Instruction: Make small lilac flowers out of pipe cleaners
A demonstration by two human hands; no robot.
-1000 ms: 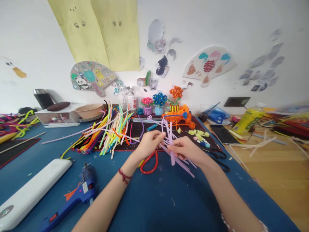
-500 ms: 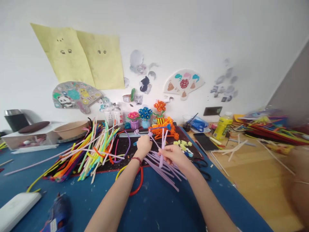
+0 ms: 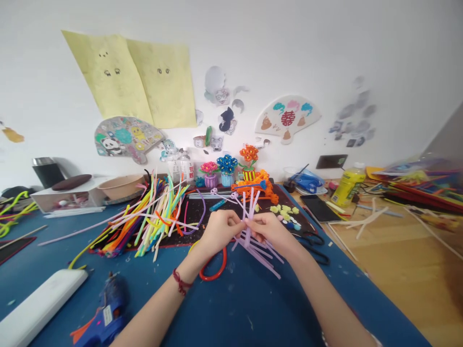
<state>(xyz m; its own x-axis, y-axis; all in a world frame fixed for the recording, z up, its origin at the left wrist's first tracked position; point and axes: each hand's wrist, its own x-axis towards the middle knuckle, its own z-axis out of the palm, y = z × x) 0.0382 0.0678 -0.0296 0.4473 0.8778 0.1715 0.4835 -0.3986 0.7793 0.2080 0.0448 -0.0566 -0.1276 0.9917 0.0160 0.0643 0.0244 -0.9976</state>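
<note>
Both hands meet over the blue mat (image 3: 231, 308) at the middle of the table. My left hand (image 3: 219, 230), with a red cord bracelet on its wrist, is closed in a pinch on a bunch of pale lilac pipe cleaners (image 3: 253, 238). My right hand (image 3: 272, 231) is closed round the same bunch from the right side. The stems fan upward above the fingers and splay down to the right below them. A red loop of pipe cleaner (image 3: 216, 270) lies on the mat just under my left hand.
A heap of mixed coloured pipe cleaners (image 3: 152, 217) lies left of the hands. Small pipe-cleaner flower pots (image 3: 227, 171) stand at the back. Black scissors (image 3: 315, 246) and a phone (image 3: 318, 207) lie to the right, a blue glue gun (image 3: 104, 315) and white case (image 3: 39, 303) near left.
My left hand has come back from reaching toward the back and now pinches the lilac bunch beside my right hand. The view has shifted a little to the left.
</note>
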